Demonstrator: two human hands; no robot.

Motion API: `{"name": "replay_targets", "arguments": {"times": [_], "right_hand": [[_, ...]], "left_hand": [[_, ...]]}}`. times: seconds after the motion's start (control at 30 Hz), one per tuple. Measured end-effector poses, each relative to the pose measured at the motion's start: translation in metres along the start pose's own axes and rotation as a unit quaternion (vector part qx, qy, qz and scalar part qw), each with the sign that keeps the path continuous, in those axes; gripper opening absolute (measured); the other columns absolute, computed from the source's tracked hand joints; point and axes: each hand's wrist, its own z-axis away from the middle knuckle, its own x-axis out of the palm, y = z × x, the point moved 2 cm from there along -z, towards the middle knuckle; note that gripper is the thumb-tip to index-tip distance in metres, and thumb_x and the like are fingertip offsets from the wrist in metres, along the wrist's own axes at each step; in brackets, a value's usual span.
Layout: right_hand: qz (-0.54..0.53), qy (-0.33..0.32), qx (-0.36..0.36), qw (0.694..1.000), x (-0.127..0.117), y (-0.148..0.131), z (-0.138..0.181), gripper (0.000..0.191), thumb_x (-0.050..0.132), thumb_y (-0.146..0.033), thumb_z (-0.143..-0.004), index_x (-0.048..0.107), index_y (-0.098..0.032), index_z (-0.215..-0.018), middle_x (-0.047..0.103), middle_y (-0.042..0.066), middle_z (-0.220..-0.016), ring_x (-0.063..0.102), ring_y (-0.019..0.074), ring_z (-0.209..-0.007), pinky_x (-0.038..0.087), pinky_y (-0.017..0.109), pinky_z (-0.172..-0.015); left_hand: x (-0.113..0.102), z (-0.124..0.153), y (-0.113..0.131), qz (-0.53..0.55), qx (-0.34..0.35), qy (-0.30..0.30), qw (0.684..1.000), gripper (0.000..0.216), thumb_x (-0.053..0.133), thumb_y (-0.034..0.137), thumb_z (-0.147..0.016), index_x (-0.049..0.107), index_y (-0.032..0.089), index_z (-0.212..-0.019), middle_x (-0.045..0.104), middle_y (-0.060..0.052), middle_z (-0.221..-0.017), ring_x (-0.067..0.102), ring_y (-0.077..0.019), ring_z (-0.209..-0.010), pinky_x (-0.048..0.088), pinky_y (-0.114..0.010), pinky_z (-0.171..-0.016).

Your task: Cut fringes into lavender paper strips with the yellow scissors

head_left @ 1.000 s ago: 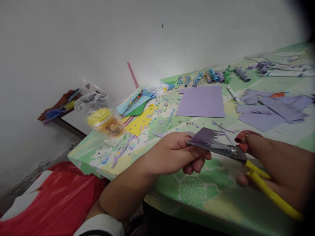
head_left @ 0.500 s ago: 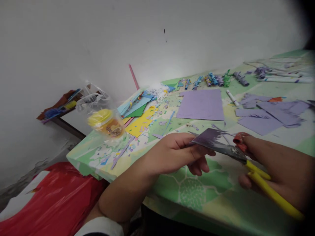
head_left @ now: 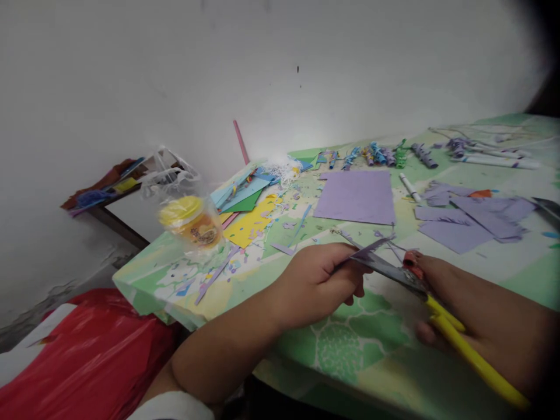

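Note:
My left hand (head_left: 321,283) is closed on a small piece of purple paper (head_left: 371,247), pinched between thumb and fingers. Its far edge is cut into a fringe, and I see it nearly edge-on. In my right hand (head_left: 464,303) are scissors (head_left: 450,328) with yellow handles, their blades spread around the paper. A red-orange wrap (head_left: 410,263) shows at the tip of my right thumb. Beyond both hands lies a flat purple sheet (head_left: 355,197). To its right are several cut purple paper pieces (head_left: 455,233), some with fringed edges.
Fringed paper rolls (head_left: 376,154) line the back of the table. A white marker (head_left: 410,188) lies before them. Left stand a bagged cup with a yellow lid (head_left: 188,219) and coloured sheets (head_left: 254,224). Paper scraps litter the patterned tablecloth (head_left: 341,344). A red bag (head_left: 105,350) sits lower left.
The purple paper in my left hand has turned from showing its face to nearly edge-on. The scissors and my right hand have shifted slightly left in view. The camera view has tilted a little.

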Motion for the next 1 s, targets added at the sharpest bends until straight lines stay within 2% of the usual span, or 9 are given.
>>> {"name": "replay_targets", "arguments": {"times": [0.23,0.37,0.47,0.6,0.77,1.0], "right_hand": [[0.0,-0.016,0.038,0.999,-0.0063,-0.0054,-0.0016,0.048,0.041,-0.06,-0.078,0.031,-0.028,-0.113,0.058,0.013,-0.111,0.061,0.032,-0.098,0.052,0.049,-0.08],[0.046,0.006,0.01,0.999,-0.005,-0.0055,-0.0003,0.055,0.043,-0.058,-0.077,0.027,-0.026,-0.12,0.055,0.017,-0.118,0.057,0.0349,-0.106,0.054,0.047,-0.078],[0.038,0.014,-0.013,0.999,-0.0046,-0.0058,-0.0003,0.059,0.044,-0.056,-0.077,0.027,-0.025,-0.123,0.054,0.018,-0.121,0.057,0.0345,-0.107,0.056,0.043,-0.074],[0.015,-0.003,-0.026,1.0,-0.006,-0.0069,0.0002,0.057,0.046,-0.054,-0.076,0.029,-0.024,-0.122,0.057,0.017,-0.117,0.06,0.0332,-0.102,0.055,0.044,-0.076],[-0.045,-0.045,-0.002,0.998,-0.0052,-0.007,0.0,0.058,0.046,-0.053,-0.077,0.029,-0.022,-0.123,0.054,0.018,-0.122,0.055,0.0354,-0.11,0.048,0.051,-0.087],[-0.052,-0.055,0.004,0.997,-0.0041,-0.0053,0.0003,0.058,0.045,-0.055,-0.077,0.029,-0.023,-0.123,0.054,0.018,-0.121,0.054,0.0361,-0.111,0.047,0.052,-0.086]], "left_hand": [[0.0007,0.0024,-0.0023,-0.04,0.053,0.005,0.998,0.02,0.04,0.014,-0.078,0.051,0.015,-0.062,0.05,0.003,-0.055,0.05,-0.0054,-0.05,0.039,-0.016,-0.05],[-0.0009,0.0037,0.0019,-0.141,0.117,0.02,0.983,0.019,0.041,0.013,-0.078,0.052,0.015,-0.062,0.052,0.003,-0.056,0.049,-0.0061,-0.052,0.038,-0.017,-0.053],[-0.0008,0.0039,0.0049,-0.18,0.144,0.017,0.973,0.02,0.041,0.014,-0.079,0.051,0.016,-0.062,0.052,0.003,-0.056,0.049,-0.0069,-0.054,0.037,-0.018,-0.054],[-0.0003,0.0034,0.0058,-0.185,0.142,0.018,0.972,0.023,0.039,0.016,-0.081,0.05,0.016,-0.061,0.051,0.003,-0.054,0.049,-0.0072,-0.053,0.037,-0.017,-0.053],[0.0002,0.0031,0.0067,-0.165,0.151,0.015,0.974,0.021,0.04,0.014,-0.079,0.051,0.016,-0.062,0.052,0.003,-0.056,0.049,-0.0071,-0.054,0.037,-0.017,-0.054],[0.0009,0.0037,0.0053,-0.138,0.128,0.002,0.982,0.021,0.04,0.015,-0.079,0.05,0.016,-0.06,0.051,0.002,-0.054,0.048,-0.0069,-0.052,0.036,-0.017,-0.05]]}}
